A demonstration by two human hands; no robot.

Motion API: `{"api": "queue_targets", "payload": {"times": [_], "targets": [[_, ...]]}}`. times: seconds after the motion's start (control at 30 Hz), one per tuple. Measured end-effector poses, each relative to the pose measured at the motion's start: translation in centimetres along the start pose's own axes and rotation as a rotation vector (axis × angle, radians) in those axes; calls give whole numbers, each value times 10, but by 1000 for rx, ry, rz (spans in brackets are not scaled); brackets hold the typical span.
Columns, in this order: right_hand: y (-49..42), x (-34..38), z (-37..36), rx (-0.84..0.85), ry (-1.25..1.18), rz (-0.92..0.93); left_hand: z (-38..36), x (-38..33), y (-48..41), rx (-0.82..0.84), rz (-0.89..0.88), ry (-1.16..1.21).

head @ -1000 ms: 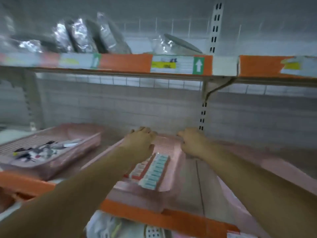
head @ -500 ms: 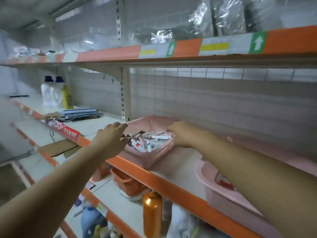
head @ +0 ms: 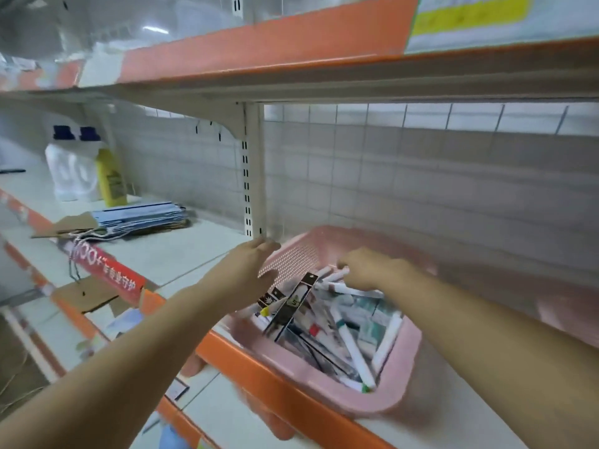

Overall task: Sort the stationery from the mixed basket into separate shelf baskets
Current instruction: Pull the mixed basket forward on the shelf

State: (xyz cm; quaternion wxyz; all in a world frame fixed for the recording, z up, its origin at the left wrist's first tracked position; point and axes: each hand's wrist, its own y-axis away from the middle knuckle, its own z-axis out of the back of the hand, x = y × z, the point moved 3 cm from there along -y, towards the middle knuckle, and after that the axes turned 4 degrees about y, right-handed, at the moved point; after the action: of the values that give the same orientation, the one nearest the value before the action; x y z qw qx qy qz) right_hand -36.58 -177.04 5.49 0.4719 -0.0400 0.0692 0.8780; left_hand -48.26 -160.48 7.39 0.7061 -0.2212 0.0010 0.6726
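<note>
Two hands meet at the pink basket [head: 393,400], which sits on the orange-edged shelf [head: 275,384]. Your left hand [head: 249,273] grips its left rim, fingers curled over. Your right hand [head: 366,270] reaches inside, fingers curled among the white markers [head: 353,290], probably pinching one through the blur.

Basket [head: 400,395] sits on shelf [head: 194,254], near edge at shelf's front lip. Markers [head: 351,348] and carded packs [head: 288,306] piled in basket, packs along its left side. Left hand [head: 249,273] holds basket's left wall. Right hand [head: 366,270] in basket's far end, fingers curled on markers. Upright post [head: 251,176] just behind basket's far left corner. Left of post: stack of paper bags [head: 142,215] on shelf. Jugs [head: 71,176] further left, at back. Upper shelf [head: 291,59] overhead.
</note>
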Motion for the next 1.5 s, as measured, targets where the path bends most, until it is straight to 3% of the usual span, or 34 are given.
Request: {"api": "queue_targets", "payload": {"times": [0.1,0.27,0.4,0.57,0.63,0.73,0.8,0.87,0.93,1.1,1.17,1.27,1.3,1.5], "targets": [[-17,-10,-24,82,-9,-83,-9,12,-38,32,-53,41],[-15,-17,-29,74,-67,-179,-41,8,-98,135,-138,224],[-12,-14,-27,93,113,-207,-65,8,-131,252,-154,342],[-10,-10,-28,68,178,-293,-80,12,-156,246,-107,639],[-7,-15,-25,4,62,-401,-85,14,-160,204,-60,811],[2,-17,-10,-255,-326,-566,-88,15,-161,216,63,1103],[4,-10,-3,-405,-666,-614,-90,16,-160,369,148,1322],[1,4,-1,-470,-897,-586,-90,13,-154,600,113,1443],[-4,19,-2,-506,-913,-534,-89,12,-150,691,53,1489],[-4,14,-1,-630,-836,-585,-92,16,-159,564,86,1588],[5,2,-8,-520,-666,-661,-90,19,-161,534,192,1739],[17,-9,-30,-85,-468,-741,-88,20,-157,524,274,1793],[19,-9,-34,-10,-422,-748,-88,20,-157,503,267,1750],[12,-3,-30,-55,-313,-681,-90,22,-160,320,170,1598]]}}
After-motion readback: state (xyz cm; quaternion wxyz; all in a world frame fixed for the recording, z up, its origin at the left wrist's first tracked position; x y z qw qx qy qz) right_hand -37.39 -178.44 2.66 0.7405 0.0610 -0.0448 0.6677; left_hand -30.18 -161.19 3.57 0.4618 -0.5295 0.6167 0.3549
